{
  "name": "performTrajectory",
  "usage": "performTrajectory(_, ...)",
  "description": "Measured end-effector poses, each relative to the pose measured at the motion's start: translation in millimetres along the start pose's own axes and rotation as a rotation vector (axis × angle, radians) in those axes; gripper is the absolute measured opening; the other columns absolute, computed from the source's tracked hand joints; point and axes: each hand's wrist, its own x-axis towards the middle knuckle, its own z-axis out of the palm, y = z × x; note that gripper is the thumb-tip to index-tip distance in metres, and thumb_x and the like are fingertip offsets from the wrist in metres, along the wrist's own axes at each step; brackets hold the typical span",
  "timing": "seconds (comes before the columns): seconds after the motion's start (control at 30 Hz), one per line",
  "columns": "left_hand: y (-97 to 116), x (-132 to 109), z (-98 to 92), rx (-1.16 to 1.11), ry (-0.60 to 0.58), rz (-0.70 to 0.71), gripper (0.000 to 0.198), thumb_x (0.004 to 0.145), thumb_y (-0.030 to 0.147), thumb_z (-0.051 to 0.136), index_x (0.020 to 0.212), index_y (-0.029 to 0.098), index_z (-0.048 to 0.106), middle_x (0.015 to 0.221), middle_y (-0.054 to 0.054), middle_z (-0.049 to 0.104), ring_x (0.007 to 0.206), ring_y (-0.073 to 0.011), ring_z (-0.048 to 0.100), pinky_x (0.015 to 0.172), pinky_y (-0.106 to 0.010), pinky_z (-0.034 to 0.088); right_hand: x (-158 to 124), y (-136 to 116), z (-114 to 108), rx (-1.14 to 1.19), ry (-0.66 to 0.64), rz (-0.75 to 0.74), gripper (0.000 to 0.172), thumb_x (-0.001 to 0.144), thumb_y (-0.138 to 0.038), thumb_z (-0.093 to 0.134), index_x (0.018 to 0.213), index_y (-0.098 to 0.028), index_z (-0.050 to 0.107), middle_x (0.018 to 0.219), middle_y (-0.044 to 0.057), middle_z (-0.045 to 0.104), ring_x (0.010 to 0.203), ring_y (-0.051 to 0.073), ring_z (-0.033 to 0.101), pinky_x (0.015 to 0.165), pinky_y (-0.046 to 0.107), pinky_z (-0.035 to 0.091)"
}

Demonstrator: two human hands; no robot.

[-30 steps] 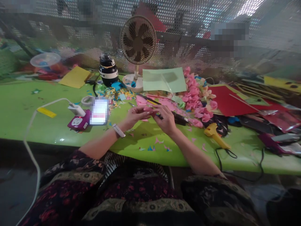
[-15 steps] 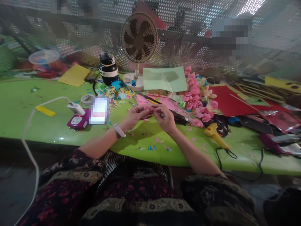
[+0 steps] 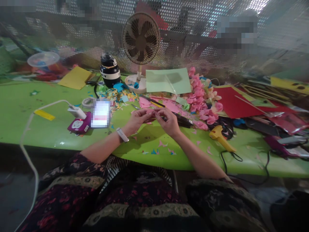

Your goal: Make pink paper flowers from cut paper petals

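Observation:
My left hand (image 3: 138,118) and my right hand (image 3: 169,121) meet above the green table (image 3: 36,129), fingertips pinched together on a small pink paper piece (image 3: 153,111). A white watch sits on my left wrist (image 3: 122,134). Just beyond my hands lie pink paper sheets (image 3: 169,105), a yellow-and-black knife-like tool (image 3: 154,103) and a black tool (image 3: 184,120). A heap of pink paper flowers (image 3: 201,100) lies to the right of them.
A yellow glue gun (image 3: 220,138) with a black cord lies right of my right hand. A phone (image 3: 101,113) and a charger with white cable (image 3: 77,112) rest on the left. A desk fan (image 3: 140,42), a dark bottle (image 3: 109,72), a pale green sheet (image 3: 167,81) and red paper (image 3: 235,104) stand farther back.
My fingers have shifted slightly on the pink paper piece, with both hands staying together in the same spot. Nothing else on the table has moved.

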Motion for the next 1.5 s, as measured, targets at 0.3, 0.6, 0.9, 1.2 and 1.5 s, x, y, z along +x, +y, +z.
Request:
performTrajectory(0.3, -3, 1, -0.7, 0.015, 0.010, 0.041, 0.040, 0.066, 0.046, 0.094, 0.090, 0.018, 0.079, 0.092, -0.004, 0.080, 0.084, -0.0177, 0.076, 0.089, -0.035, 0.060, 1, -3, 2, 0.001, 0.012, 0.003, 0.026, 0.099, -0.045, 0.059, 0.085, -0.024, 0.063, 0.106, 0.010, 0.076, 0.099, 0.022, 0.072, 0.086, 0.039, 0.061)
performTrajectory(0.6, 5, -1, 2.6, 0.109, 0.039, 0.195, 0.077, 0.072, 0.039, 0.090, 0.142, 0.028, 0.062, 0.092, 0.001, 0.079, 0.092, -0.0149, 0.072, 0.090, -0.030, 0.054, 1, -6, -5, 0.054, -0.016, 0.249, 0.048, 0.092, -0.069, 0.059, 0.080, -0.022, 0.059, 0.072, 0.001, 0.063, 0.065, 0.015, 0.059, 0.056, 0.029, 0.048)
performTrajectory(0.9, -4, -1, 5.1, -0.022, 0.036, 0.137, 0.069, 0.074, 0.038, 0.088, 0.138, 0.028, 0.065, 0.082, 0.004, 0.075, 0.079, -0.0121, 0.068, 0.086, -0.030, 0.053, 6, -15, 4, 0.436, -0.154, 0.362, 0.056, 0.082, -0.077, 0.066, 0.075, -0.022, 0.064, 0.067, 0.001, 0.066, 0.055, 0.013, 0.059, 0.052, 0.029, 0.054)
performTrajectory(1.2, 1, -2, 10.0, -0.041, 0.051, 0.144, 0.064, 0.086, 0.031, 0.077, 0.147, 0.032, 0.058, 0.089, 0.002, 0.074, 0.084, -0.0132, 0.068, 0.090, -0.033, 0.053, 4, -17, 3, 0.452, -0.122, 0.392, 0.053, 0.079, -0.073, 0.072, 0.072, -0.020, 0.069, 0.066, 0.002, 0.070, 0.052, 0.011, 0.057, 0.049, 0.026, 0.050)
performTrajectory(1.5, 6, -8, 9.5, 0.092, -0.054, 0.148, 0.081, 0.079, 0.041, 0.083, 0.153, 0.029, 0.051, 0.087, 0.001, 0.075, 0.076, -0.0133, 0.067, 0.068, -0.025, 0.054, 5, -19, 5, 0.526, -0.168, 0.432, 0.051, 0.077, -0.071, 0.075, 0.071, -0.020, 0.073, 0.061, 0.002, 0.069, 0.048, 0.012, 0.056, 0.046, 0.027, 0.050)
